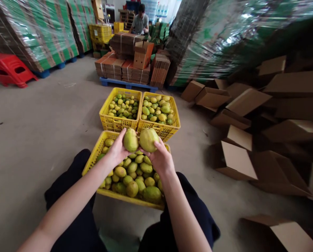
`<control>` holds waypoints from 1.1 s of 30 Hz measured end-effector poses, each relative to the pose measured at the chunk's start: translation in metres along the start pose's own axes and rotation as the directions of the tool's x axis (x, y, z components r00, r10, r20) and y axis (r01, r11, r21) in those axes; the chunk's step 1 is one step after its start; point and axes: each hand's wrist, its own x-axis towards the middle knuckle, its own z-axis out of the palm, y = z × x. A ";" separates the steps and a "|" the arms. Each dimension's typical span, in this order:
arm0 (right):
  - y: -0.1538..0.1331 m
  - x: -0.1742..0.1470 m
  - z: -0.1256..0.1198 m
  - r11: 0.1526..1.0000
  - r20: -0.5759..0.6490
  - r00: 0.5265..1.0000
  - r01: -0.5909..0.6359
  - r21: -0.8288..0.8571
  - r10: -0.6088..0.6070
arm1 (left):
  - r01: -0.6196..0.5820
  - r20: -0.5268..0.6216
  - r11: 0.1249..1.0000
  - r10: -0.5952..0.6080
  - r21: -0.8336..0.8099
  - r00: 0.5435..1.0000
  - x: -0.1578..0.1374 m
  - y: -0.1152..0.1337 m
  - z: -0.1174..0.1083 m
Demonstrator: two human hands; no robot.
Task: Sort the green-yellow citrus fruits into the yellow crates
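Two large yellow-green lemons are held up side by side over the near yellow crate (130, 200). My left hand (119, 148) is wrapped round the left lemon (131, 140). The right lemon (148, 140), a bit bigger and rounder, is gripped by my right hand (161, 157). Below both hands, many yellow and green lemons (132, 168) fill the near crate. Behind it stand two more yellow crates, the left one (119, 122) with smaller, greener lemons and the right one (160, 131) with bigger ones.
Open cardboard boxes (240, 154) lie heaped on the right. Flattened cartons (135, 71) are stacked on a blue pallet (129, 85) ahead, with a person (140, 22) behind them. A red stool (11, 70) stands at left. Film-wrapped stacks (41, 31) flank both sides.
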 end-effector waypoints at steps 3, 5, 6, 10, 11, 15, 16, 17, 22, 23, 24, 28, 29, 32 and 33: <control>0.008 0.001 0.001 1.000 -0.045 0.999 -0.001 -0.021 0.000 | -0.015 -0.030 0.999 0.016 0.041 0.999 -0.005 0.005 0.003; 0.013 0.001 0.002 0.998 -0.055 0.997 -0.051 -0.042 0.049 | -0.007 -0.068 0.998 0.011 0.059 0.998 -0.008 0.008 0.005; 0.015 0.001 0.002 0.995 -0.048 0.996 -0.078 -0.059 0.075 | 0.004 -0.082 0.998 0.001 0.062 0.997 -0.010 0.009 0.006; 0.018 -0.001 0.009 0.990 -0.048 0.997 -0.069 -0.122 0.064 | 0.056 -0.098 0.998 -0.053 0.026 0.994 -0.013 0.011 0.009; 0.017 -0.002 0.011 0.991 -0.075 0.997 -0.044 -0.123 0.035 | 0.067 -0.089 0.998 -0.067 -0.002 0.994 -0.013 0.011 0.009; 0.014 -0.004 0.014 0.996 -0.167 0.986 -0.024 -0.081 0.010 | 0.109 -0.010 0.979 -0.112 -0.171 0.994 -0.017 0.005 0.010; 0.014 -0.004 0.013 0.998 -0.167 0.986 -0.022 -0.064 0.011 | 0.116 0.000 0.972 -0.118 -0.205 0.993 -0.018 0.003 0.009; 0.013 -0.004 0.013 0.999 -0.161 0.987 -0.011 -0.049 0.003 | 0.116 0.003 0.966 -0.119 -0.231 0.993 -0.018 0.001 0.008; 0.010 -0.004 0.014 0.999 -0.061 0.998 0.014 -0.032 -0.016 | 0.038 -0.047 0.953 -0.054 -0.301 0.997 -0.011 -0.003 0.004; 0.010 -0.005 0.014 1.000 -0.037 0.999 0.002 -0.025 -0.002 | 0.034 -0.062 0.946 -0.057 -0.321 0.996 -0.009 -0.001 0.004; 0.009 -0.005 0.015 1.000 -0.020 1.000 -0.011 -0.009 0.010 | 0.035 -0.081 0.938 -0.067 -0.345 0.994 -0.007 0.001 0.003; 0.011 -0.005 0.015 0.986 -0.026 0.991 -0.131 0.102 0.134 | -0.042 -0.137 0.919 -0.013 -0.392 0.991 -0.003 0.008 0.001; 0.013 -0.004 0.015 0.980 -0.046 0.985 -0.158 0.123 0.165 | -0.079 -0.116 0.930 0.040 -0.358 0.992 -0.003 0.009 0.000; 0.018 -0.003 0.016 0.991 -0.145 0.982 -0.105 0.087 0.117 | -0.234 0.048 0.969 0.238 -0.076 0.970 -0.006 0.007 -0.004; 0.019 -0.004 0.016 0.999 -0.182 0.982 -0.039 0.029 0.043 | -0.312 0.129 0.948 0.302 0.063 0.944 -0.008 0.005 -0.005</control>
